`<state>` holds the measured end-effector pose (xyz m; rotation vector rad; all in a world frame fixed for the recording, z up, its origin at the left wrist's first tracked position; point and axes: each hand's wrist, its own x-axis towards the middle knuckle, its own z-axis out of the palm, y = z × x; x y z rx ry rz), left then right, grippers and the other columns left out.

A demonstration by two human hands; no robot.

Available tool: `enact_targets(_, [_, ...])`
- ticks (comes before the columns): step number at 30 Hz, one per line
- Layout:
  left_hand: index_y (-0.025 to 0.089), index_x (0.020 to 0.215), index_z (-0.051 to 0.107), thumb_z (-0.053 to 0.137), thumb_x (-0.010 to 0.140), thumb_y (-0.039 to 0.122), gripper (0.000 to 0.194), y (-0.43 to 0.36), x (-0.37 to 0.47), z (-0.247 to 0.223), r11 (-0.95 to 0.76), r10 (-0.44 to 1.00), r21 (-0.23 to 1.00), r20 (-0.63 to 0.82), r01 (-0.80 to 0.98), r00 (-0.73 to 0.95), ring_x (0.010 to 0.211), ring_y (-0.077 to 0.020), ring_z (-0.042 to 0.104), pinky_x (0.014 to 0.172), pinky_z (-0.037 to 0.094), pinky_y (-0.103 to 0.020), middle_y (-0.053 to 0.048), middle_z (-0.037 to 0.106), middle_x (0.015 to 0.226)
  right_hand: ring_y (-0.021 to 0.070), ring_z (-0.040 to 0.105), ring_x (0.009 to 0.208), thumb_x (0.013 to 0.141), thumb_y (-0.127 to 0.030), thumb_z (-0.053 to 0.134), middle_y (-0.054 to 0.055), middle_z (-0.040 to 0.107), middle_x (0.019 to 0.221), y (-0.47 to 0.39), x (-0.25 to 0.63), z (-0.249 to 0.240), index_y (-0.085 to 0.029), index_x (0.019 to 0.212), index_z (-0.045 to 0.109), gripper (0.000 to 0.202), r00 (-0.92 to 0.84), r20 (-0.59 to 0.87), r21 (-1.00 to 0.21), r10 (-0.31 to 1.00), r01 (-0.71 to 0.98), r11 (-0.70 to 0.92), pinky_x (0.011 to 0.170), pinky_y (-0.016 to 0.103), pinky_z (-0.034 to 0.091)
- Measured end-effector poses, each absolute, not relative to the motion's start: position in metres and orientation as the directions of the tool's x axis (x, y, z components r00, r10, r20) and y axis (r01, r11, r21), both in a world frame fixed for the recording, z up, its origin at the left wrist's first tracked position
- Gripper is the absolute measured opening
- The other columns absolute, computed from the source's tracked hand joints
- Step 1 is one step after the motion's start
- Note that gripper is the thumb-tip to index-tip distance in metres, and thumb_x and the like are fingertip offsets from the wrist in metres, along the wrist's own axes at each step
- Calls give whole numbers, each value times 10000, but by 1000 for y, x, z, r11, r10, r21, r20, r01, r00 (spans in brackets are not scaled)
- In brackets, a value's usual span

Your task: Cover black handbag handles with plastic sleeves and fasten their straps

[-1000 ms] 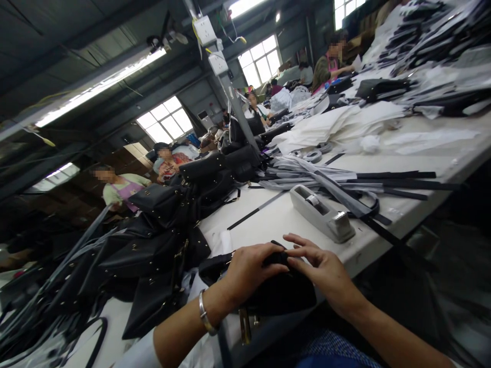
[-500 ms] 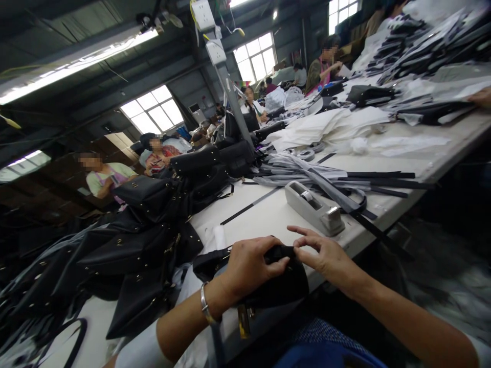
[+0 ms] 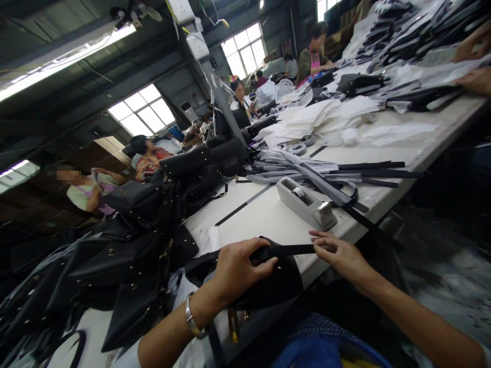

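Observation:
A black handbag (image 3: 282, 278) lies at the table's near edge in front of me. My left hand (image 3: 240, 266) is closed over its upper part, thumb and fingers gripping the black strap where it meets the bag. From there the strap (image 3: 293, 250) runs taut to the right. Its far end is pinched between the thumb and fingers of my right hand (image 3: 337, 253). Below my left wrist hangs a gold-coloured metal piece (image 3: 233, 324); its kind is unclear. Just beyond my right hand stands a grey tape dispenser (image 3: 307, 204).
Black handbags (image 3: 115, 250) are heaped on the left. Wrapped straps (image 3: 303, 171) and white sheets (image 3: 310, 120) lie farther back on the white table (image 3: 245, 214). A metal post (image 3: 226, 102) with sockets rises mid-table. A co-worker's hands (image 3: 475, 79) are at the far right; other people sit beyond.
My right hand has moved right, away from my left, drawing out a length of black strap between them. The view has shifted slightly. A second co-worker's hand has appeared at far right.

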<state>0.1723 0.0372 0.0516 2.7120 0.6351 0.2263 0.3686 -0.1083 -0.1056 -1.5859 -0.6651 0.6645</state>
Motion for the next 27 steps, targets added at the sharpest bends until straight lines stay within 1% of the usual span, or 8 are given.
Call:
enact_targets(2, [279, 1031, 723, 712, 814, 394, 246, 37, 172, 52, -841, 458, 359, 75, 404, 886, 850, -211, 724, 777, 520, -296, 4, 778, 958, 330, 638, 1141, 727, -399, 649, 136, 630, 1323, -109, 371, -108, -206, 665, 715, 214, 678, -54, -988, 733, 69, -137, 865, 406, 550])
enact_targets(7, [266, 1045, 719, 706, 823, 398, 259, 37, 172, 51, -842, 451, 362, 67, 400, 890, 839, -205, 722, 795, 530, -296, -6, 776, 954, 346, 631, 1146, 728, -419, 610, 105, 679, 1254, -114, 377, -117, -226, 663, 713, 229, 698, -42, -947, 715, 200, -251, 976, 476, 475])
enact_targets(10, [261, 1053, 717, 702, 827, 405, 268, 38, 171, 50, -842, 451, 365, 75, 397, 889, 847, -208, 721, 816, 534, -305, -14, 773, 974, 332, 643, 1120, 738, -398, 599, 96, 688, 1228, -117, 378, -124, -225, 658, 693, 213, 705, -11, -926, 709, 260, -273, 960, 457, 487])
enact_targets(14, [254, 1064, 712, 694, 836, 413, 278, 39, 168, 50, -824, 472, 385, 60, 415, 880, 836, -208, 717, 833, 535, -312, -19, 771, 978, 331, 566, 1226, 811, -370, 596, 99, 604, 1341, -115, 365, -108, -230, 965, 719, 243, 730, 233, -873, 642, 448, -193, 1039, 489, 440])
enact_targets(17, [259, 1082, 700, 691, 845, 401, 276, 36, 167, 53, -799, 489, 415, 26, 436, 872, 852, -207, 711, 829, 529, -310, -11, 766, 994, 290, 502, 1295, 909, -348, 572, 62, 594, 1359, -105, 345, -76, -278, 1163, 691, 288, 629, 418, -834, 655, 551, 3, 1126, 478, 348])
enact_targets(20, [266, 1076, 691, 703, 837, 351, 254, 30, 167, 59, -768, 501, 462, 0, 445, 865, 939, -212, 691, 848, 514, -305, -2, 751, 1035, 243, 631, 1100, 918, -343, 607, 37, 716, 1119, -91, 329, -48, -284, 1067, 727, 200, 476, 372, -901, 797, 392, 187, 993, 380, 477])
enact_targets(23, [246, 1043, 686, 703, 824, 305, 227, 27, 169, 65, -713, 534, 516, -39, 474, 845, 993, -218, 667, 892, 499, -317, -15, 735, 1049, 211, 678, 899, 868, -329, 668, 7, 737, 918, -80, 322, -39, -247, 947, 725, 127, 403, 240, -966, 883, 184, 179, 821, 310, 530])
enact_targets(27, [188, 1018, 637, 713, 805, 354, 281, 30, 169, 68, -545, 644, 606, -141, 580, 752, 966, -229, 676, 867, 508, -328, -57, 732, 997, 187, 670, 806, 860, -331, 668, -18, 724, 832, -75, 318, -43, -233, 901, 701, 112, 371, 187, -982, 910, 80, 169, 756, 278, 518])
